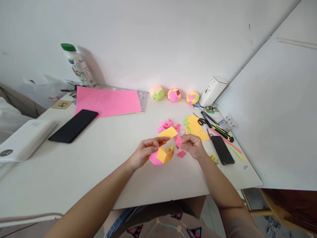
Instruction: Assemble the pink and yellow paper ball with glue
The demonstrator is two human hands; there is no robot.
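My left hand grips a part-built paper ball of pink, orange and green faces, its top side gaping. A larger orange paper flap rises from the ball or lies just behind it; I cannot tell which. In my right hand a small pink paper piece is pinched between thumb and fingers, just right of the ball's opening. Below that hand a pink paper diamond rests on the table. Behind the hands sits a heap of pink paper pieces.
Three finished paper balls line the wall. Orange and green paper sheets, scissors, a cutter and a dark phone lie right. Leftward are pink sheets, a black tablet-like slab, a white device and a bottle.
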